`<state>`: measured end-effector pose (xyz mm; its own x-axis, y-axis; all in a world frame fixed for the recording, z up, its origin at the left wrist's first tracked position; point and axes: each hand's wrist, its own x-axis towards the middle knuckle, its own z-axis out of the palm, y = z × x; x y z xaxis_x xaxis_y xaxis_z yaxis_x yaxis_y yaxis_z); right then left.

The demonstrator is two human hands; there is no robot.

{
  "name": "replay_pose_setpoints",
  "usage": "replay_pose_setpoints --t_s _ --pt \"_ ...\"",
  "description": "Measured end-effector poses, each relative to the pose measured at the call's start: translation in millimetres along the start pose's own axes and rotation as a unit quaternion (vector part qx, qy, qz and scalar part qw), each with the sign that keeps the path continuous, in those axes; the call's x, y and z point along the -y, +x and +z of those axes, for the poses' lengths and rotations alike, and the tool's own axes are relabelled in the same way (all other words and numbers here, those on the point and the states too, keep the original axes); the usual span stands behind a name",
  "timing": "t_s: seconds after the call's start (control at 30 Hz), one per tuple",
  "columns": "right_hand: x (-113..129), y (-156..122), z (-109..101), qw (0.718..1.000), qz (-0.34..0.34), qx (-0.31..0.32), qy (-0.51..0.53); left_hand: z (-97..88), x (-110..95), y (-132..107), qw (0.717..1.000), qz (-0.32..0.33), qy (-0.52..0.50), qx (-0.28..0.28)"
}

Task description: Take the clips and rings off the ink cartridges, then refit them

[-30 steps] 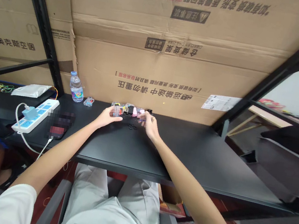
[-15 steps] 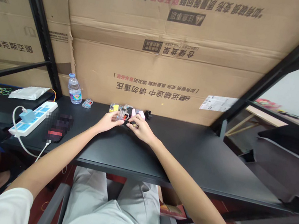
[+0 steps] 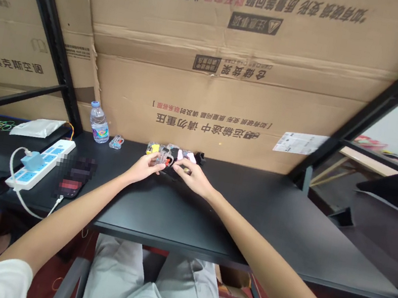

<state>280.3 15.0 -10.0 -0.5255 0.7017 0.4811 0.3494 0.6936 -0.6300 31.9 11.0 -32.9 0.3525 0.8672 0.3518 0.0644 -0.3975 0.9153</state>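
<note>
My left hand (image 3: 145, 167) pinches a small clear plastic object (image 3: 164, 157) with a red part and a grey curved loop; its exact kind is too small to tell. Close against it on the right, my right hand (image 3: 194, 176) has its fingers bent together, and a small brass-coloured glint shows among them. What those fingers grip is mostly hidden. Just behind both hands lies a row of small packed pieces: a yellow one (image 3: 153, 148), a pink one (image 3: 187, 155) and a black one (image 3: 200, 158). Another small clear piece (image 3: 116, 142) with red and blue parts lies farther left.
A water bottle (image 3: 99, 123) stands at the back left by the cardboard wall (image 3: 208, 94). A white power strip (image 3: 41, 165) and a phone (image 3: 76, 176) with a cable lie left on the black desk (image 3: 248, 219). Black metal posts flank the desk. Another person's leg shows lower left.
The camera view has shifted slightly, so the desk appears lower. My hands stay together at the clear object, and the right fingers have changed their pose a little.
</note>
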Motion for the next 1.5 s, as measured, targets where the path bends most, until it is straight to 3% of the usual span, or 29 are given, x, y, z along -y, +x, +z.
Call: replay_pose_setpoints --t_s 0.1,0.23,0.5,0.6,0.67,0.77,0.83,0.93,1.07,1.2,1.3,1.4,1.5 --pt "1 5 -6 0.999 0.024 0.003 0.032 2.5 -2 0 1.000 -0.004 -0.005 0.006" --pt "-3 4 -10 0.999 0.007 0.043 -0.010 9.3 1 -2 1.000 -0.008 -0.007 0.025" --pt "4 0 -4 0.998 0.007 -0.006 -0.063 12.5 4 -1 0.999 0.035 0.023 0.004" --pt "1 0 -18 0.996 0.015 0.012 -0.085 2.0 -5 0 0.998 0.018 0.047 -0.027" --pt "-11 -1 -37 0.994 0.041 0.002 -0.100 -12.5 -8 2 0.992 0.003 0.085 -0.089" --pt "-46 -7 -73 0.975 0.135 -0.095 -0.152 -41.0 -3 4 0.959 -0.018 0.193 -0.208" --pt "-74 -14 -95 0.934 0.213 -0.192 -0.215 -58.6 4 4 0.928 -0.047 0.260 -0.262" --pt "-110 -23 -111 0.878 0.300 -0.240 -0.286 -75.3 11 2 0.882 -0.115 0.367 -0.274" --pt "-131 -25 -100 0.868 0.335 -0.217 -0.296 -81.7 11 1 0.835 -0.140 0.473 -0.243" --pt "-125 -19 -89 0.877 0.324 -0.191 -0.298 -79.8 9 1 0.800 -0.144 0.542 -0.213" --pt "-114 -19 -91 0.883 0.299 -0.183 -0.311 -75.4 5 0 0.778 -0.138 0.569 -0.226" --pt "-105 -22 -93 0.875 0.314 -0.147 -0.337 -69.1 -2 -3 0.770 -0.102 0.586 -0.232" --pt "-102 -24 -90 0.871 0.334 -0.095 -0.348 -61.9 -7 -5 0.777 -0.087 0.598 -0.179"
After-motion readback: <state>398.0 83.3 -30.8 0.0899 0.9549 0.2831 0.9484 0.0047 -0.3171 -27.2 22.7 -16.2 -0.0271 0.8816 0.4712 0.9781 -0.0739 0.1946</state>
